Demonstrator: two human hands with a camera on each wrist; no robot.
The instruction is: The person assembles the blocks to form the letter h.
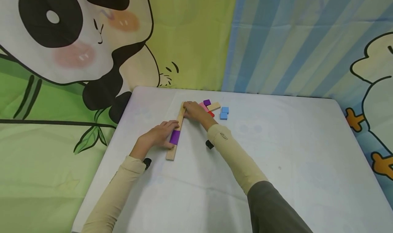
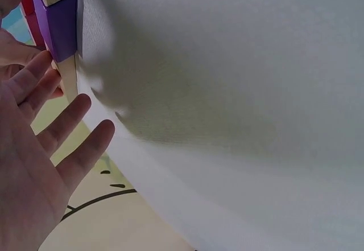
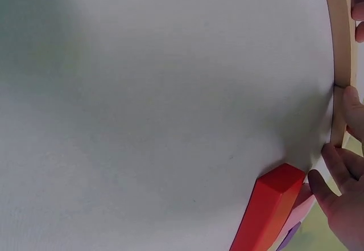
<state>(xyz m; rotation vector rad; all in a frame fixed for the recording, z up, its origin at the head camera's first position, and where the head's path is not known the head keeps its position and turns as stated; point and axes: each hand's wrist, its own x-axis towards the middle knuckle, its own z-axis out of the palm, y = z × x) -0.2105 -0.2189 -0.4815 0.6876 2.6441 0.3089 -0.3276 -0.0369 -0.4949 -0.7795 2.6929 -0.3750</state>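
A row of flat wooden blocks lies on the table, with a purple block between plain wood ones. My left hand is at the row's left side, its thumb and fingers spread around the purple block. In the left wrist view its fingers are fairly straight, some tips beside the purple block. At the far end my right hand holds the last plain wood block between thumb and finger. Part of that block is hidden by the hand.
Right of the right hand lie a red block, a pink block, a small purple block and a plain wood block. Two blue blocks sit beside them. The white table ends at a printed cloth backdrop.
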